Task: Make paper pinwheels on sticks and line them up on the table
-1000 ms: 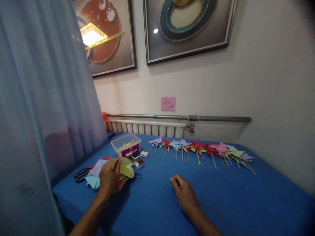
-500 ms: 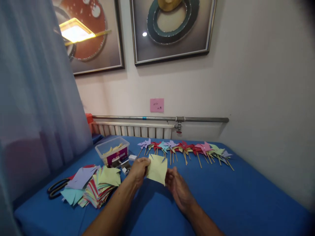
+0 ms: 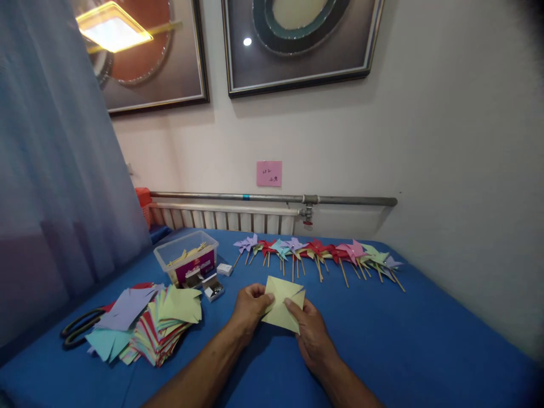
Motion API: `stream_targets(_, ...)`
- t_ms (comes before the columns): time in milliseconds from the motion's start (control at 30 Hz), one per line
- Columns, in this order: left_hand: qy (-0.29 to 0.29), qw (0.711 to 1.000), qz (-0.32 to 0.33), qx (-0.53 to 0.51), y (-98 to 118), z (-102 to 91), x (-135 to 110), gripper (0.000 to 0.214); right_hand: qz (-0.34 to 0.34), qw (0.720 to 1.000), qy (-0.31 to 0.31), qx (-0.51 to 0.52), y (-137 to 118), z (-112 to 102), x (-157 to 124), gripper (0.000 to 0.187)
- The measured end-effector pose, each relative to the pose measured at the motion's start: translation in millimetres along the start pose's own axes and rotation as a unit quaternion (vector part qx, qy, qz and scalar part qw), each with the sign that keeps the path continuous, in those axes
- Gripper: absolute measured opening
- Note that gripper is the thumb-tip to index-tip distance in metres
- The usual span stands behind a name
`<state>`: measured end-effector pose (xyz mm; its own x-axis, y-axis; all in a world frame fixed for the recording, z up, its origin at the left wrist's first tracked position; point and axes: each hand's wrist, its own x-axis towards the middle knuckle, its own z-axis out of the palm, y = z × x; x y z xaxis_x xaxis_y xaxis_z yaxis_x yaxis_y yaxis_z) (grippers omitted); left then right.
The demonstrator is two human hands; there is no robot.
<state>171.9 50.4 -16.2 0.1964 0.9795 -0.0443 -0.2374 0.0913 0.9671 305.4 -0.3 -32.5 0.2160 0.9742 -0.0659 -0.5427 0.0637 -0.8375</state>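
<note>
Right hand [image 3: 313,333] now grips paper [image 3: 281,315] | it and left hand [image 3: 250,310] pinch opposite sides | hard pulling could rip the slit [image 3: 298,290] just past right hand

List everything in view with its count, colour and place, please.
Paper square: 1, pale yellow, front centre
Paper stack: 1, mixed colours, front left
Loose sheets: 2+, lilac and light blue, left of stack
Scissors: 1, dark-handled, far left
Tub: 1, clear, purple label, behind the stack
Sticks: several, pale, in tub
Small boxes: 2+, whitish, beside tub
Table: 1, blue-covered, below
Pinwheels: many, multicoloured, table's far side
Curtain: 1, light blue, left
Wall: 1, whitish, behind
Framed pictures: 2, dark-framed, up on wall
Note: 1, pink, wall
Pipe: 1, grey, wall
Valve: 1, red-handled, under pipe
Radiator: 1, white, under pipe
Basket: 1, orange, radiator's left
Left hand: 1, bare, holding square's left
Right hand: 1, bare, holding square's right
</note>
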Motion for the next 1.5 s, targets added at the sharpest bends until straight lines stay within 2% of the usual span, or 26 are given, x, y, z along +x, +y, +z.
stream_targets(300,0.016,1.000,0.000,-0.023,0,1.3,-5,0.039,0.028,0.998,-0.059,-0.022,-11,3,-7,0.050)
stream_targets(500,0.040,0.998,0.043,0.014,1,2.1,-4,0.036,0.000,0.998,-0.024,-0.050,3,-1,-1,0.041)
stream_targets(700,0.077,0.992,0.089,0.044,2,-0.4,-1,0.032,0.006,0.998,-0.023,-0.062,2,-2,-2,0.039)
stream_targets(1067,0.036,0.981,0.161,0.106,2,1.8,-10,0.026,0.006,0.997,-0.022,-0.071,6,-7,2,0.042)
stream_targets(1133,0.035,0.973,0.179,0.144,2,0.7,-12,0.020,0.006,0.998,-0.023,-0.065,6,-6,3,0.042)
stream_targets(1233,0.026,0.945,0.241,0.221,2,-1.2,-14,0.014,0.005,0.998,-0.024,-0.061,6,-4,3,0.039)
stream_targets(1367,-0.020,0.906,0.317,0.279,3,-2.6,-17,0.019,0.003,0.998,-0.012,-0.063,4,-2,1,0.037)
stream_targets(1500,-0.047,0.875,0.352,0.329,2,-3.0,-19,0.025,0.008,0.998,0.005,-0.069,1,0,-1,0.038)
